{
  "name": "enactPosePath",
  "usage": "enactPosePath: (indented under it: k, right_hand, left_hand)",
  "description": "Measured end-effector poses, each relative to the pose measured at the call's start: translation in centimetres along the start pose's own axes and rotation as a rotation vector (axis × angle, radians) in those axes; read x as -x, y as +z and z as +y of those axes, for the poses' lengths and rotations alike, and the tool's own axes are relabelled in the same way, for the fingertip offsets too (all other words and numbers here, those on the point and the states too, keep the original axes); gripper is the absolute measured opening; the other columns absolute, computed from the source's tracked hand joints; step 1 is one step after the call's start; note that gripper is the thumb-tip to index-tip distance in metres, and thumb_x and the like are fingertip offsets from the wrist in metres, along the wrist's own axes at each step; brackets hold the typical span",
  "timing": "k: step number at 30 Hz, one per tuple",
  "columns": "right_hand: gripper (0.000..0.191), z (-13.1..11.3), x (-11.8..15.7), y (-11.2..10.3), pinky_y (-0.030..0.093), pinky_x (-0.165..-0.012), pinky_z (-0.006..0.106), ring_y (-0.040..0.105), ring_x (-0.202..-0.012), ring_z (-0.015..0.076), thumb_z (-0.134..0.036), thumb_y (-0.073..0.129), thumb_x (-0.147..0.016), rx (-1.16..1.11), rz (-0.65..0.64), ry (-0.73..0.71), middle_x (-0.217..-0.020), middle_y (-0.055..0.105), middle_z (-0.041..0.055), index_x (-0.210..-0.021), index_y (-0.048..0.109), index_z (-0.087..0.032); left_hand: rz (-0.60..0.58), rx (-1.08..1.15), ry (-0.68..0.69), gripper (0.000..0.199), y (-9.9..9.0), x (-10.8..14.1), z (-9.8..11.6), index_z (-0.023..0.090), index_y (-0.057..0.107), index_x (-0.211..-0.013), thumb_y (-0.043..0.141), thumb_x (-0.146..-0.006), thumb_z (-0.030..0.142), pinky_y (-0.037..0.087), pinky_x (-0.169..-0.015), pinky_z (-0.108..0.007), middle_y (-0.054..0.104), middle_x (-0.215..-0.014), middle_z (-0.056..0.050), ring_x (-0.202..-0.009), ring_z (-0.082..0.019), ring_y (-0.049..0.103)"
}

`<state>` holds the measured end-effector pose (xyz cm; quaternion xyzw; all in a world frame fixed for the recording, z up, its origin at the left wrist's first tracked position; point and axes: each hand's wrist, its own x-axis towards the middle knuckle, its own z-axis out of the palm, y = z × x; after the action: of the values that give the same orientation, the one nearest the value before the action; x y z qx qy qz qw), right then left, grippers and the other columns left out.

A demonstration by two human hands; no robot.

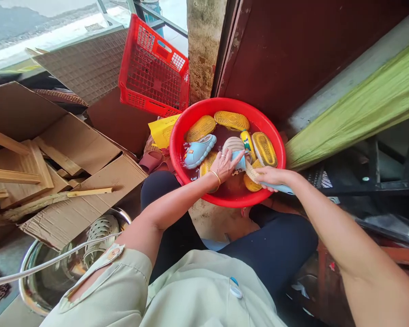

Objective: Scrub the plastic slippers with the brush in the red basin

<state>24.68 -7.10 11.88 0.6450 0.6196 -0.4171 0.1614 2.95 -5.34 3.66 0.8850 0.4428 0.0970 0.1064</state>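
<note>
Hands first: we see the left hand [225, 164] lying with fingers loosely spread over a pale shoe [234, 145] near the middle of the red basin [191, 119], pressing it down, a gold bangle [216, 177] on the wrist. Our right hand [271, 176] is closed around a blue-handled scrubbing brush [255, 175], its bristles against the same shoe at the basin's near-right rim. Water fills the basin, and in it we count four yellow ribbed soles turned up, one light blue sandal [198, 151] toward the left rim, and the pale shoe under the hands; how many more lie beneath we cannot tell. One red crate [150, 68] leans behind the basin's far-left rim. One steel bowl [37, 281] at lower left holds one white clog [100, 234], beside flattened cardboard [71, 150].
</note>
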Motion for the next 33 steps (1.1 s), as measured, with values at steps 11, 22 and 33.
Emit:
enactPosePath:
  k: [11,22,33]
  right_hand:
    - [0.071,2.3,4.9,-1.8,0.045,-0.041,0.021,0.054,-0.042,0.0112,-0.038,0.062,-0.095,-0.255,0.003,-0.102,-0.066,0.063,-0.0037,-0.162,0.040,-0.025]
    - [0.061,3.5,-4.4,3.0,0.052,-0.108,0.042,0.066,-0.127,0.0313,-0.035,0.050,-0.100,0.028,0.622,-0.117,-0.152,0.060,0.0102,-0.160,0.046,-0.025]
    - [0.059,1.2,-5.0,1.5,0.058,-0.095,0.034,0.071,-0.117,0.0270,-0.033,0.051,-0.101,-0.085,0.395,-0.305,-0.127,0.076,0.0052,-0.159,0.046,-0.027]
  left_hand:
    - [-0.036,0.240,-0.048,0.107,0.3,0.9,-6.2,0.016,0.014,-0.167,0.074,-0.079,0.032,0.041,-0.114,-0.051,0.042,-0.159,-0.022,-0.145,-0.038,0.043]
    - [0.182,0.210,-0.192,0.088,-3.5,0.3,-11.4,0.020,0.039,-0.154,0.078,-0.076,0.034,0.035,-0.120,-0.057,0.038,-0.161,-0.020,-0.149,-0.039,0.038]
    - [0.224,0.493,-0.684,0.051,-1.9,-4.1,-10.9,0.021,0.051,-0.146,0.044,-0.103,0.047,0.047,-0.110,-0.044,0.069,-0.135,-0.012,-0.127,-0.029,0.064]
